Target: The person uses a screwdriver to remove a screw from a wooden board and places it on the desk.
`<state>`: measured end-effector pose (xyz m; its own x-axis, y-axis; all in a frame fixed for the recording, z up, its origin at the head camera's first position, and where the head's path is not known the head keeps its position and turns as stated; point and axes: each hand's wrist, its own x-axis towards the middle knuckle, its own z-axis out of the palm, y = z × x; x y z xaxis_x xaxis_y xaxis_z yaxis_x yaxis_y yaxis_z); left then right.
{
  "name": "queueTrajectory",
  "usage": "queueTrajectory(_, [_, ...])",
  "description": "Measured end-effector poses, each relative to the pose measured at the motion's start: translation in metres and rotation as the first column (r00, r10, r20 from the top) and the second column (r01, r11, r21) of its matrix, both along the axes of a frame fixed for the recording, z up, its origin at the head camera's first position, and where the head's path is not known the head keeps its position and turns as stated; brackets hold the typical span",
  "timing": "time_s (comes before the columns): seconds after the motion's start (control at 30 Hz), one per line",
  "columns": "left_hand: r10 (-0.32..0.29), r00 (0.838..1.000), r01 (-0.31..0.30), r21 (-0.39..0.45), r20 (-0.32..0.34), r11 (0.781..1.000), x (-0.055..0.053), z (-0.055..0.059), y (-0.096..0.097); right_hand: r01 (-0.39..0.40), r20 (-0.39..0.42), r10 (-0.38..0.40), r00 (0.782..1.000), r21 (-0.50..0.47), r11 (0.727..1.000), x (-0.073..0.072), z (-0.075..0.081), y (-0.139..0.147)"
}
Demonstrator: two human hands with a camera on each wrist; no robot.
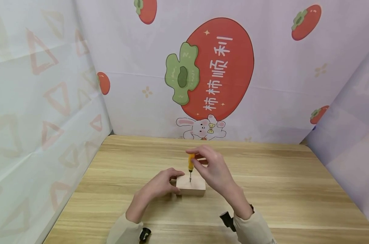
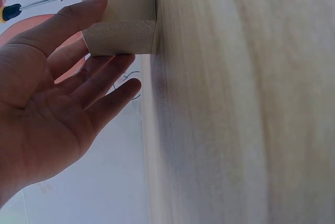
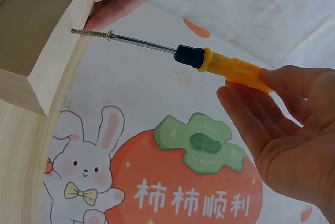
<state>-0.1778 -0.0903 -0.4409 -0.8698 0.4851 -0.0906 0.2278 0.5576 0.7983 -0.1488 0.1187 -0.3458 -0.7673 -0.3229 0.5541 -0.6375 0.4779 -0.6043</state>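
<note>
A pale wooden block [image 1: 191, 191] lies on the table. My left hand [image 1: 160, 184] grips its left end, thumb on the near face and fingers at the far side, as the left wrist view also shows. A threaded screw [image 3: 90, 33] stands upright with its point at the block's top face and most of its thread exposed. The tip of a screwdriver [image 3: 225, 66] with a yellow handle and black collar meets the screw head, shaft and screw in line. My right hand [image 1: 214, 169] pinches the top of that handle between thumb and fingers, above the block.
The wood-grain table [image 1: 279, 189] extends around both hands. A fabric backdrop [image 1: 272, 101] with persimmon and rabbit prints rises behind its far edge, and another printed sheet [image 1: 28, 112] hangs along the left. Black wrist mounts [image 1: 228, 221] sit near both cuffs.
</note>
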Motion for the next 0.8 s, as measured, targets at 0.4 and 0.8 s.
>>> queueTrajectory(0.4, [0.000, 1.000, 0.000, -0.012, -0.002, 1.000, 0.0004, 0.0004, -0.0002, 0.070, -0.006, -0.070, 0.998, 0.018, 0.997, 0.0009, -0.0015, -0.0007])
queueTrajectory(0.8, [0.003, 1.000, -0.003, 0.005, -0.002, 1.000, 0.0005, -0.0003, -0.0001, 0.031, -0.052, -0.026, 0.998, 0.086, 0.996, 0.0006, -0.0031, -0.0009])
